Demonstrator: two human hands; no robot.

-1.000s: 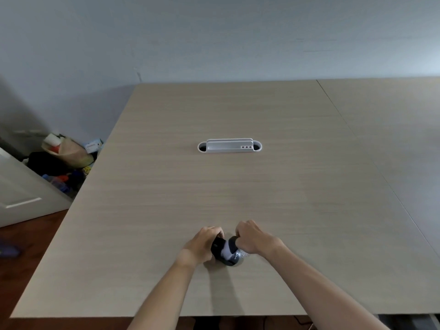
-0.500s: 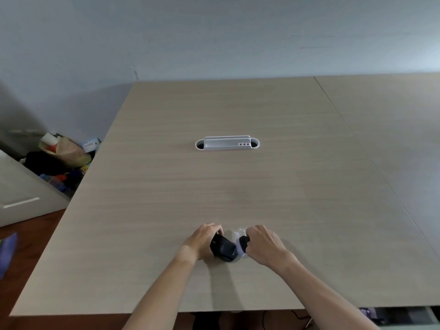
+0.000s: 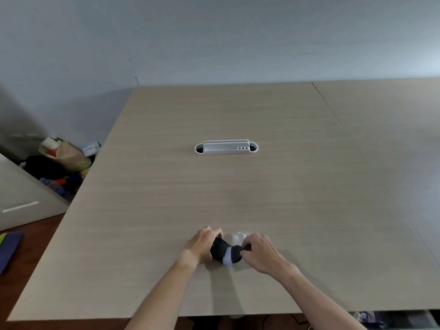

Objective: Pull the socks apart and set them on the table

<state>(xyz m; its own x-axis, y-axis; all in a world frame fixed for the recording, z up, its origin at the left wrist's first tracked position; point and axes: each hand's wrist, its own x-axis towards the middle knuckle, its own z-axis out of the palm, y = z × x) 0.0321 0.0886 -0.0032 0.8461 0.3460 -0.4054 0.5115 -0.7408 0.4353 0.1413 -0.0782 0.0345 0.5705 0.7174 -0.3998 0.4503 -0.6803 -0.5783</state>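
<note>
My left hand [image 3: 202, 244] and right hand [image 3: 258, 252] meet low on the counter [image 3: 238, 186], each gripping one end of the sock bundle [image 3: 226, 252] that rests between them. The bundle's long axis runs left to right, tilted a little so its left end sits slightly farther from me. My left fingers curl round the black end; my right fingers pinch the other dark end, with a white band showing in the middle. Both hands are equally close, one per end. Just beyond the bundle lies something pale, perhaps a second sock or a bit of plastic; I can't tell. Well beyond the bundle, a white cable tray [image 3: 226, 147] is set into the counter.
</note>
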